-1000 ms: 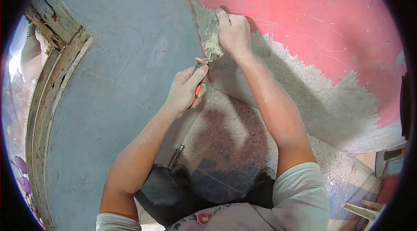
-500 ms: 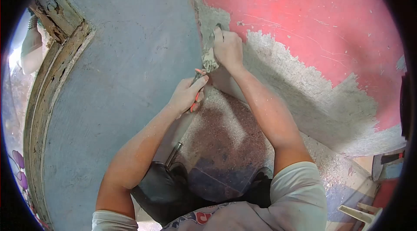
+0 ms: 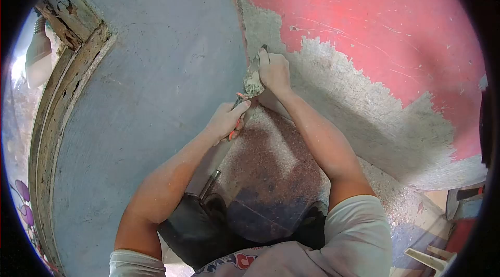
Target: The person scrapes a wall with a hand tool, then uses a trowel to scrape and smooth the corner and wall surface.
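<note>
My right hand is closed round the handle of a scraper, whose blade has pale crumbs on it and lies by the wall corner. Just below and to the left, my left hand grips a tool with red and black handles; its far end is near the scraper blade. Beside my right hand the red wall gives way to a strip of bare grey plaster. The blue-grey wall stands to the left of both hands.
A worn wooden frame curves along the left, with a light bulb beyond it. Below lies the dusty floor. Bare plaster covers the lower right wall. A black-and-red-handled tool and a pale plastic piece are at lower right.
My right hand and the scraper have moved down along the corner, closer to my left hand. My left hand has shifted slightly down and still holds its tool.
</note>
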Available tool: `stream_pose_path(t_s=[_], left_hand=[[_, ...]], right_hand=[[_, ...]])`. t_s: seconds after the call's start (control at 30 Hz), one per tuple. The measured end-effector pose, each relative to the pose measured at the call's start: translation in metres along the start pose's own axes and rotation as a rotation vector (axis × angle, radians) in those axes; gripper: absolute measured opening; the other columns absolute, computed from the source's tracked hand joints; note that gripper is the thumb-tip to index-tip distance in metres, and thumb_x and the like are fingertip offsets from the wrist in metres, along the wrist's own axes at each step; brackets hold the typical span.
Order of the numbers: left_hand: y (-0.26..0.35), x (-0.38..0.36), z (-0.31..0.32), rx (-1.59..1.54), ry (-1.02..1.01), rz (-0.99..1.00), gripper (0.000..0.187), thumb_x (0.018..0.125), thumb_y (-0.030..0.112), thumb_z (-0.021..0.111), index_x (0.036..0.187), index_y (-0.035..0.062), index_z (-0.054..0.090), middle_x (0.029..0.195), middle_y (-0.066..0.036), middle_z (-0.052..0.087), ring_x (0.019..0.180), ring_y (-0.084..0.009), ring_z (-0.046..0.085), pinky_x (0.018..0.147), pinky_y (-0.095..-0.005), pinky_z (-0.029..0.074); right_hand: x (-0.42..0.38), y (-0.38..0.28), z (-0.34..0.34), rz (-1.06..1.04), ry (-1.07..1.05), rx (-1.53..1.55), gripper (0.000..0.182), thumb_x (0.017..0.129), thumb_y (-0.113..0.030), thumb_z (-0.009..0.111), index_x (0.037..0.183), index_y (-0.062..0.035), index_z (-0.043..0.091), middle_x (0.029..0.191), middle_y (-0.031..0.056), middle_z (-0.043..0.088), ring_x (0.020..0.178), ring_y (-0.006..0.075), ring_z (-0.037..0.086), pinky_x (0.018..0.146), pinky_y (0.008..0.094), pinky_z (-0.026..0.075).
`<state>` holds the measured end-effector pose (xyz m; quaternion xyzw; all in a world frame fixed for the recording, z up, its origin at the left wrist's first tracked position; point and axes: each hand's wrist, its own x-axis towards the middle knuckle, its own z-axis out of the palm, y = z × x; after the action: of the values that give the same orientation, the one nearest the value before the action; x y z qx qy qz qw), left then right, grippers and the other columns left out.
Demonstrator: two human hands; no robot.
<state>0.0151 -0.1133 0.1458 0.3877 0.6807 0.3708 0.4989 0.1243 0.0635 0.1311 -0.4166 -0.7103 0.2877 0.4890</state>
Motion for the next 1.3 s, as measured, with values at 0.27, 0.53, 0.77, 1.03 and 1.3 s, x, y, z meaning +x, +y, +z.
stream_pose_path(t_s=[0.27,0.53,0.77,1.03,1.3], left_hand=[[0.015,-0.010,0.004,-0.065,0.007,0.054,0.049,0.105,0.045,0.058,0.071,0.0114,0.048,0.056,-0.002,0.048,0.038,-0.0132,0.042,0.040,-0.0321,0.035],[0.008,-0.009,0.000,0.001,0.015,0.016,0.047,0.105,0.044,0.058,0.073,0.0097,0.051,0.058,-0.002,0.048,0.041,-0.0134,0.043,0.041,-0.0329,0.036],[-0.035,0.011,0.008,0.050,-0.051,-0.005,0.049,0.105,0.045,0.058,0.075,0.0055,0.055,0.059,-0.005,0.054,0.042,-0.0160,0.051,0.042,-0.0334,0.042],[-0.024,0.008,0.005,-0.027,-0.102,-0.028,0.048,0.104,0.045,0.060,0.076,0.0057,0.056,0.060,-0.003,0.052,0.047,-0.0150,0.053,0.045,-0.0343,0.043],[-0.011,0.008,-0.005,-0.035,0.101,-0.016,0.049,0.103,0.050,0.060,0.074,0.0117,0.052,0.062,-0.002,0.052,0.044,-0.0141,0.049,0.043,-0.0330,0.038]], right_hand=[[0.011,-0.015,-0.008,-0.016,-0.002,0.045,0.053,0.104,-0.038,0.050,0.082,0.0060,0.070,0.082,0.0327,0.065,0.082,0.0501,0.067,0.078,0.0555,0.048],[-0.001,-0.002,-0.003,0.086,-0.040,0.064,0.048,0.103,-0.035,0.052,0.087,0.0044,0.074,0.089,0.0328,0.068,0.090,0.0531,0.067,0.082,0.0562,0.050],[-0.027,0.053,0.015,0.064,-0.043,-0.032,0.052,0.104,-0.035,0.049,0.080,0.0066,0.068,0.080,0.0326,0.064,0.080,0.0482,0.067,0.076,0.0533,0.048],[-0.015,0.028,0.005,0.133,-0.136,-0.010,0.052,0.103,-0.040,0.049,0.093,0.0041,0.075,0.094,0.0342,0.069,0.096,0.0536,0.068,0.089,0.0570,0.050],[0.006,-0.004,0.022,0.068,-0.079,-0.021,0.051,0.103,-0.037,0.048,0.090,0.0032,0.077,0.091,0.0326,0.069,0.090,0.0537,0.068,0.085,0.0590,0.050]])
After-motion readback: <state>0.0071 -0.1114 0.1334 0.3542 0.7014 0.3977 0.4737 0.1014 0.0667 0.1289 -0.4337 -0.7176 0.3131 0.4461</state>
